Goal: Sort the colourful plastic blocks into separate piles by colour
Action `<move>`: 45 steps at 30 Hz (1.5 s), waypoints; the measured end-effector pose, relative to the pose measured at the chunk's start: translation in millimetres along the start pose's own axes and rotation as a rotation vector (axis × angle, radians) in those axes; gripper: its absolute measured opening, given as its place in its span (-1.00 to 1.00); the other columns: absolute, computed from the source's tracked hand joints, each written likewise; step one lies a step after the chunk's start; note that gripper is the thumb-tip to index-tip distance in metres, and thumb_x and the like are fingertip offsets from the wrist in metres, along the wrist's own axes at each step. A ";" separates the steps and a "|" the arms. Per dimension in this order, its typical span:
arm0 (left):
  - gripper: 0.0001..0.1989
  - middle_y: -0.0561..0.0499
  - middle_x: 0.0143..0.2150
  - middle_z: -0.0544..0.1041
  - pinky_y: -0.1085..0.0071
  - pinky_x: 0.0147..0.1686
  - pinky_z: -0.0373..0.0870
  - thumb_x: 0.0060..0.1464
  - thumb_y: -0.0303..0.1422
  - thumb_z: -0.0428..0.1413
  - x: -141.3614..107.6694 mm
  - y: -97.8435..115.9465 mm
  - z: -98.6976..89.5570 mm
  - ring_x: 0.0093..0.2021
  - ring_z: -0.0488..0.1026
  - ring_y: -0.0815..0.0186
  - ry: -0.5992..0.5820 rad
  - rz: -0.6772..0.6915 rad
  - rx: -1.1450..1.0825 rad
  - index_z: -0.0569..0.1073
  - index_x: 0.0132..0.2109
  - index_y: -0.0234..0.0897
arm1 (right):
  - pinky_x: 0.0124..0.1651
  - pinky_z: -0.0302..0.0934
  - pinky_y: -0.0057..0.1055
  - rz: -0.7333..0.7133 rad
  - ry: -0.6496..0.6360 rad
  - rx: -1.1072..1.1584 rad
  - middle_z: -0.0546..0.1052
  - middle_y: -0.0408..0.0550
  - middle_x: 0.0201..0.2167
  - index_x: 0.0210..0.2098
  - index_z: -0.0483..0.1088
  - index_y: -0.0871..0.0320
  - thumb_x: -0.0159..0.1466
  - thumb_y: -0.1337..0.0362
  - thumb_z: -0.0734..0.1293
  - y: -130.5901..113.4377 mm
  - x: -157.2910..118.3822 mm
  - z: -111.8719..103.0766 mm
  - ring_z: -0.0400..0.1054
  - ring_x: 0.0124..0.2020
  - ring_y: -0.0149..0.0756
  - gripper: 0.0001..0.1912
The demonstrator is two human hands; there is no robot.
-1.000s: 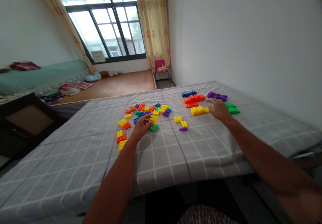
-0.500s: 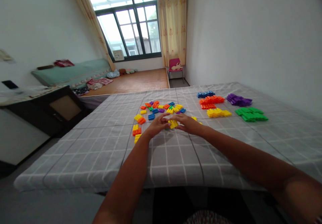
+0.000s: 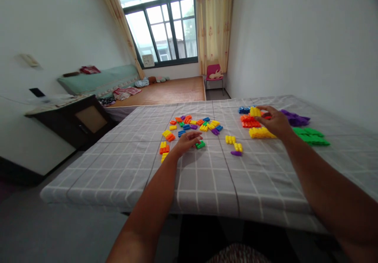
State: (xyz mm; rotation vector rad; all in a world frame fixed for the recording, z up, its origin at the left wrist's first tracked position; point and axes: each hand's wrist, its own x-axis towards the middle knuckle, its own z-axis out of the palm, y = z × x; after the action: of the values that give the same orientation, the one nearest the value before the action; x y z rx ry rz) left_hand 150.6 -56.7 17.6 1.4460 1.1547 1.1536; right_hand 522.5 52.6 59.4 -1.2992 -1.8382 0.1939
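One yellow block (image 3: 255, 112) — pinching it between thumb and fingers of the right hand (image 3: 276, 121), holding it in front of the orange blocks (image 3: 251, 124), near the yellow row (image 3: 262, 133). Spreading loose fingers of the left hand (image 3: 185, 143) beside a green block (image 3: 201, 145) on checked cloth (image 3: 201, 180) — cannot tell if touching.

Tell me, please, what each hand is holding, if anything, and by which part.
The right hand holds a yellow block by its right side as pictured. The left hand is by a green block; no grip on it shows.
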 end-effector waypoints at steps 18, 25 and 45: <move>-0.47 -0.14 -0.22 0.60 0.42 -0.41 0.36 -0.15 -0.07 0.31 -1.3 15.0 1.6 -0.31 0.51 0.27 0.079 -0.036 0.075 0.55 -0.07 -0.32 | 0.00 0.29 -0.32 0.067 -0.261 -0.508 0.57 0.02 -0.05 -0.02 0.51 0.12 0.07 0.42 0.28 101.6 -26.7 -53.1 0.47 -0.12 -0.17 -0.52; -0.49 -0.10 -0.21 0.59 0.53 -0.50 0.35 -0.09 -0.09 0.24 7.3 8.7 -10.8 -0.36 0.49 0.36 0.405 0.115 0.066 0.51 -0.05 -0.33 | -0.09 0.35 -0.28 0.012 -0.348 -0.406 0.61 0.01 -0.14 -0.07 0.53 0.13 0.05 0.37 0.28 102.0 -25.6 -27.2 0.50 -0.24 -0.16 -0.55; -0.68 -0.12 -0.01 0.55 0.20 0.10 0.29 0.12 -0.21 0.09 1.1 -16.0 -2.4 0.05 0.41 0.14 -0.065 0.340 0.929 0.53 -0.01 -0.19 | 0.20 0.16 -0.11 -0.301 -0.453 -0.218 0.45 0.17 0.11 0.10 0.39 0.23 0.25 0.40 0.22 -51.0 25.4 140.9 0.33 0.14 -0.09 -0.58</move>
State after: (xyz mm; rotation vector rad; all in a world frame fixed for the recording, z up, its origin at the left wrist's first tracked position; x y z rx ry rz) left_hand 146.4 -53.2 2.3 2.4323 1.5284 0.7776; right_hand 384.5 97.3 14.0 -1.1667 -2.4745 0.1346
